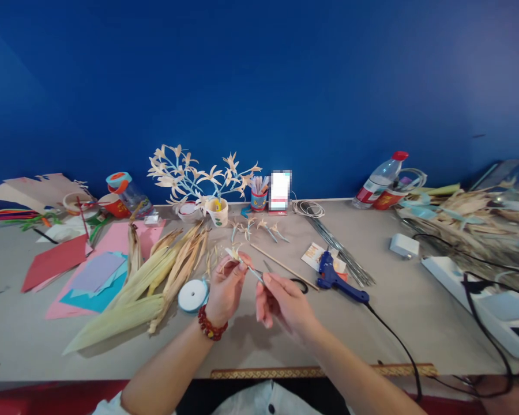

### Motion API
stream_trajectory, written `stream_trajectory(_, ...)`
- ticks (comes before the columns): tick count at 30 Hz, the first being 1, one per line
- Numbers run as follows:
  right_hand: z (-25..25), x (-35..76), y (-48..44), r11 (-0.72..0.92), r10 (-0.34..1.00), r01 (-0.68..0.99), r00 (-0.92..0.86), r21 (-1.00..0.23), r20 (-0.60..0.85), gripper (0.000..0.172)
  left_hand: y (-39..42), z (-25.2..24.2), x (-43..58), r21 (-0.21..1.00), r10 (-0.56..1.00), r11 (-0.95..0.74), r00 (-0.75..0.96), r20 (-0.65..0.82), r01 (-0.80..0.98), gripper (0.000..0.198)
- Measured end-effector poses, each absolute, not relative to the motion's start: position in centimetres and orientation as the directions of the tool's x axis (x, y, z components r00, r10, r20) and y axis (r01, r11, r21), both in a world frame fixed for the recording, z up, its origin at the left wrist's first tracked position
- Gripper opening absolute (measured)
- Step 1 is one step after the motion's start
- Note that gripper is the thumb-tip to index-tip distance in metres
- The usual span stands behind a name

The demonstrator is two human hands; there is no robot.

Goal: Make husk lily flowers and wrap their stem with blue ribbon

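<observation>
My left hand (pixel 227 285), with a beaded bracelet at the wrist, pinches a small corn-husk flower (pixel 232 253) just below its pale petals. From there a thin light-blue wrapped stem (pixel 256 274) slants down to my right hand (pixel 288 302), whose thumb and fingers close on its lower end. Beside my left wrist lies a white spool (pixel 192 295) of light-blue tape. Scissors (pixel 301 285) with dark handles lie partly hidden behind my right hand. Several small finished flowers (pixel 246 229) rest on the table beyond my hands.
Corn husks (pixel 155 271) and coloured paper (pixel 97 274) spread to the left. Husk-flower branches (pixel 216 178) stand in cups at the back. A thin stick (pixel 277 262), blue glue gun (pixel 328 271) and wires (pixel 346 253) lie rightward. A power strip (pixel 454 288) and cables sit far right.
</observation>
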State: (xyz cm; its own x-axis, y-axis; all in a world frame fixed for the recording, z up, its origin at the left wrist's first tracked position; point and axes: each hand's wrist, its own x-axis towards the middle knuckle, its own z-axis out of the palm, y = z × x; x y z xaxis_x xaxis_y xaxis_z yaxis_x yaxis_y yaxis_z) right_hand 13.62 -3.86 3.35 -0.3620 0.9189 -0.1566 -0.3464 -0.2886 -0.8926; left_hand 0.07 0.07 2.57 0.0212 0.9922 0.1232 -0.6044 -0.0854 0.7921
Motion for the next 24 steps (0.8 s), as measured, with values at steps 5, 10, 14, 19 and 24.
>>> stream_trajectory(5,3.3,14.6,-4.4,0.27,0.958,0.298,-0.173,-0.915,0.227,0.026,0.1,2.4,0.2,0.774,0.994,-0.081,0.008,0.11,-0.628,0.01)
stream_trajectory(10,3.0,14.9,-4.3,0.454,0.88,0.556,-0.161,-0.696,0.446,0.017,0.1,2.2,0.3,0.767,0.993,-0.073,0.023,0.114,-0.637,0.01)
stream_trajectory(14,3.1,14.6,-4.2,0.305,0.948,0.268,-0.181,-0.914,0.263,0.026,0.1,2.3,0.3,0.758,0.992,-0.063,0.042,0.118,-0.649,0.009)
stream_trajectory(19,3.1,13.7,-4.0,-0.056,0.975,-0.22,-0.221,-0.974,-0.006,0.036,0.1,2.3,0.1,0.777,0.988,-0.074,0.059,0.142,-0.625,0.01)
stream_trajectory(24,3.0,12.8,-3.7,-0.338,0.925,-0.509,-0.334,-0.792,-0.181,0.037,0.1,2.3,0.1,0.776,0.991,-0.083,0.029,0.13,-0.626,0.013)
